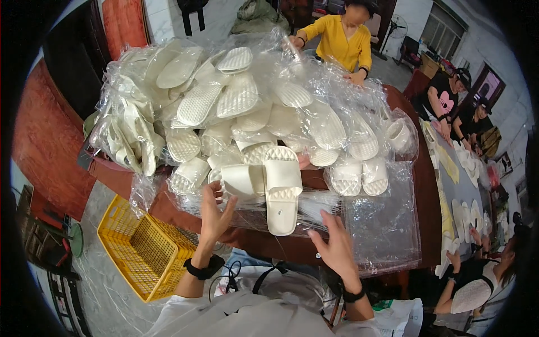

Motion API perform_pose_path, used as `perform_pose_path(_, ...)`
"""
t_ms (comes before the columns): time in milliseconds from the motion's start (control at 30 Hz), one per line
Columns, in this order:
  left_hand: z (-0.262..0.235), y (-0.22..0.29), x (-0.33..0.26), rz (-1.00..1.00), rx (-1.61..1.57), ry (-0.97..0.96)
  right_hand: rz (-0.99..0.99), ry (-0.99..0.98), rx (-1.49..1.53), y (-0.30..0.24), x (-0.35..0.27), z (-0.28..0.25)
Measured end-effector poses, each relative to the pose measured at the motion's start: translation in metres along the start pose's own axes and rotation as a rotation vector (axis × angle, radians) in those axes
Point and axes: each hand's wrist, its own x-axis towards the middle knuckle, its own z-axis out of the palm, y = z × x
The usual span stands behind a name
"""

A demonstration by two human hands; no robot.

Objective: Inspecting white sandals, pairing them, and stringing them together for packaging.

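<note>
A pair of white slippers [268, 185] lies sole-up at the near edge of a brown table [426, 196], on clear plastic bags. My left hand [215, 213] is raised just left of the pair, fingers spread, its fingertips close to the nearest slipper. Just below and right of them my right hand [336, 242] hovers, fingers apart, over a flat stack of clear plastic bags [382, 224]. Neither hand holds anything. Behind the pair rises a big heap of bagged white slippers [224, 101].
A yellow plastic crate [140, 250] stands on the floor at my left. A person in a yellow top [339, 39] works at the table's far end. Other people sit along the right side by a second table with pale insoles [460, 208].
</note>
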Motion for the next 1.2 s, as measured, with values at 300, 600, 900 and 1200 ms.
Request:
perform_pose_path(300, 0.015, -0.012, 0.015, -0.145, -0.336, -0.097, 0.038, 0.105, -0.018, 0.007, 0.084, 0.064)
perform_pose_path(600, -0.025, 0.032, 0.027, -0.019, -0.3, -0.109, -0.031, 0.371, 0.031, -0.01, 0.061, 0.028)
perform_pose_path(900, 0.011, 0.037, 0.023, -0.095, -0.342, -0.583, 0.108, 0.386, -0.123, 0.025, 0.007, 0.017)
perform_pose_path(1200, 0.048, 0.027, 0.029, 0.001, -0.027, -0.558, 0.154, 0.389, -0.139, 0.038, 0.001, 0.025)
